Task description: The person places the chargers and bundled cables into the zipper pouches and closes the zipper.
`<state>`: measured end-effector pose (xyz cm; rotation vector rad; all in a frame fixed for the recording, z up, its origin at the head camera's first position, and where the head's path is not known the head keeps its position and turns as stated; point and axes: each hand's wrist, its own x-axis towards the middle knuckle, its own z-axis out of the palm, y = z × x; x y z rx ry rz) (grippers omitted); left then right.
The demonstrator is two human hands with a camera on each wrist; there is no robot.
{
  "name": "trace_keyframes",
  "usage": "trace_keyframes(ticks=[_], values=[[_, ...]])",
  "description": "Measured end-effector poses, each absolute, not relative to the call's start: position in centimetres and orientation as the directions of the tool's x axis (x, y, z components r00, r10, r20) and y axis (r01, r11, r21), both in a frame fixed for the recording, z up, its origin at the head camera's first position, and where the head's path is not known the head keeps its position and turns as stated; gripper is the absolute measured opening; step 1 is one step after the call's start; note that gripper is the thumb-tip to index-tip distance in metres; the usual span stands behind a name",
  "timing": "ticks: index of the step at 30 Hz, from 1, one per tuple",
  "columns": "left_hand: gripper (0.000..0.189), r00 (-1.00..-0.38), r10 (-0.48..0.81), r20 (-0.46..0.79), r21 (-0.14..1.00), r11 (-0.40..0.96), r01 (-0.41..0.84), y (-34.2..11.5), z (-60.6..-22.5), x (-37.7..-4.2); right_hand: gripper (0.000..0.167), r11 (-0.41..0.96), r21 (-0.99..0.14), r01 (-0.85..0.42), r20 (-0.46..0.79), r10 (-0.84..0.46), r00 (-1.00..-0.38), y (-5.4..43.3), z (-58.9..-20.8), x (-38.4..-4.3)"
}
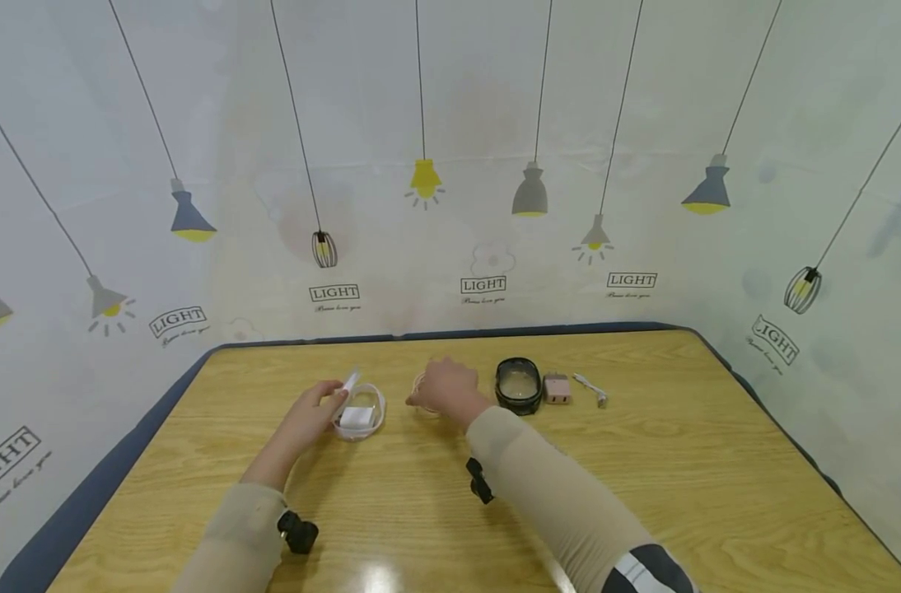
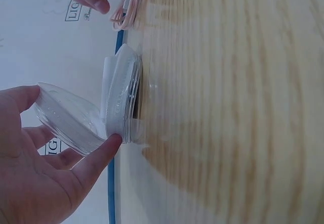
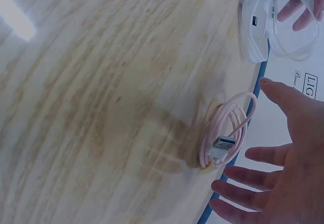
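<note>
A row of small items stretches across a table (image 1: 665,486), nearer its far edge than the near side. Leftmost, a clip-lid case (image 1: 381,409) holds an adapter (image 1: 357,418) in its base, its raised lid (image 1: 352,381) at the left, where the left hand (image 1: 313,416) grips it. To the right, just left of the far edge's midpoint, a coiled cable (image 3: 216,128) lies beneath the right hand (image 1: 446,387). Next comes a second case (image 1: 501,385), then a second adapter (image 1: 557,388) just beside its right side. A second cable (image 1: 591,389) ends the row, well short of the table's far right corner. Behind the far edge hangs a backdrop (image 1: 391,107).
</note>
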<state>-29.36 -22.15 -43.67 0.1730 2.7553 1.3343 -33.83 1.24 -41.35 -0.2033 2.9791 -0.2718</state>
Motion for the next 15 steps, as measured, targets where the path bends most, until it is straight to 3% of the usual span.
trace_keyframes(ticks=[15], values=[[0.049,-0.992,0.124,0.007,0.788,0.610,0.082,-22.0,-43.6,-29.0,0.042,0.971,-0.218,-0.100,-0.148,-0.134,-0.980,1.1,-42.6,-33.7]])
